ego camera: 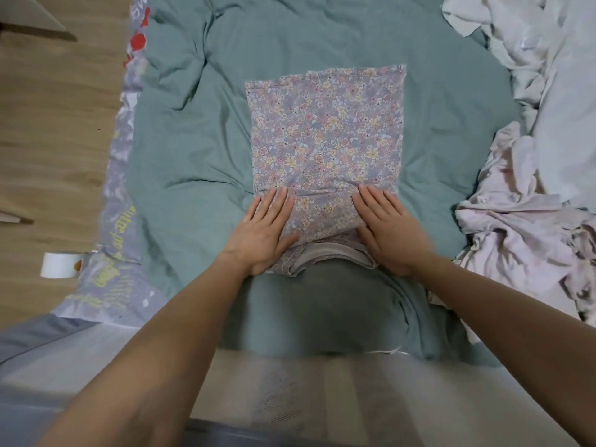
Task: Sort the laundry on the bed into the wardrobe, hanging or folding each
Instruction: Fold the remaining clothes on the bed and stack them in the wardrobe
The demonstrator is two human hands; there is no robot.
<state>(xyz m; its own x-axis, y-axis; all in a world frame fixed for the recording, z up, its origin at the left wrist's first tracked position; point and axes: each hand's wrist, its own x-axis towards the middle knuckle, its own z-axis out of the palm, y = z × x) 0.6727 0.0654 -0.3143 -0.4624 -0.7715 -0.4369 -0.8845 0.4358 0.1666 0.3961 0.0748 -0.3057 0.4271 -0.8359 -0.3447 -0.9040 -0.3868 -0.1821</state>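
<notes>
head: flat hands (264,230) at floral cloth (325,137) edge

The green duvet (200,130) lies bare along the bed's left side and across its far edge, giving open room there. A folded floral cloth (325,137) fills the middle, with the left hand (264,233) and right hand (390,230) flat on its near end, blocking that edge. A heap of pale laundry (529,188) crowds the whole right side, from the far corner to the near one. A narrow strip of duvet stays free between cloth and heap.
</notes>
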